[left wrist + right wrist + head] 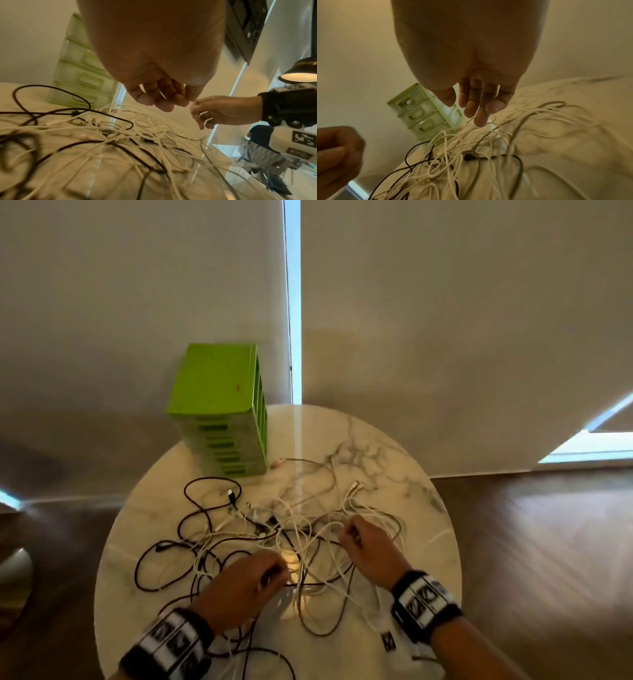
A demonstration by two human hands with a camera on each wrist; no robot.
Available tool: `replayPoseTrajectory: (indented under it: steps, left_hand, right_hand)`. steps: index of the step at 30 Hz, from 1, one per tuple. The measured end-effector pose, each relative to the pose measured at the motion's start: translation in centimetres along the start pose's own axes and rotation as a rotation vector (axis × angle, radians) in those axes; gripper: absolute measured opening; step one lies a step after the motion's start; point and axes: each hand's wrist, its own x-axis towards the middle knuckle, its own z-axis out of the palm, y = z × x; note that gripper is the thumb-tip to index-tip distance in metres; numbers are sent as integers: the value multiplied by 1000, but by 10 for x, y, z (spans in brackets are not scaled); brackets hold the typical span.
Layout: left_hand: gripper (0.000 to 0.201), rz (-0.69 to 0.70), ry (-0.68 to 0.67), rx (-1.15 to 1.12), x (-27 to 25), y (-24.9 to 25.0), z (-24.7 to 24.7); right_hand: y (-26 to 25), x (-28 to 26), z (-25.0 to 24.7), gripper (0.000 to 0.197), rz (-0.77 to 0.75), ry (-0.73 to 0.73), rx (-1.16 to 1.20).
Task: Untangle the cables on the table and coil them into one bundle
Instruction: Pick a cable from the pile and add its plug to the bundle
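Cables, a loose tangle of thin white and black cords, lie spread over the middle and near part of a round white marble table in the head view, with a tall green plastic drawer unit standing upright at the table's far left edge, just beyond the tangle. The left hand sits low over the near middle of the tangle with its fingers curled down among the white strands; whether it actually grips a strand cannot be told from here. The right hand is over the right part of the tangle, fingers bent in toward white cords. Both wrists carry black bands with patterned markers. In the left wrist view the left hand hangs above the cords with its fingers loosely bent and nothing visible between them, while the right hand across from it pinches a loop of white cord between thumb and fingers, raised off the table. In the right wrist view the right hand points its fingers down toward the white strands beside the drawer unit; the pinch itself is not clear there. The left hand appears blurred at the lower left edge, fingers curled.
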Motion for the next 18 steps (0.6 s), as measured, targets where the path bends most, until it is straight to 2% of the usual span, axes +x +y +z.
replayPoseTrajectory:
  steps: [3, 5, 10, 13, 15, 18]
  left_hand:
    - [6, -7, 69, -1, 49, -10, -8]
    - [3, -24, 122, -27, 82, -15, -15]
    - [9, -56, 232, -75, 135, -32, -18]
    - [9, -73, 220, -87, 148, -40, -14]
    - [8, -79, 216, -96, 153, -45, -12]
    - [10, -91, 196, -121, 156, -49, -12]
  right_hand:
    - [-8, 65, 9, 17, -66, -62, -56]
    - [-11, 114, 15, 18, -51, -98, -73]
    - [11, 212, 30, 44, 101, -114, -291]
    - [26, 235, 38, 39, 170, -95, -392]
    - [32, 238, 42, 29, 139, -59, -501]
    - [27, 233, 37, 25, 95, -25, -628]
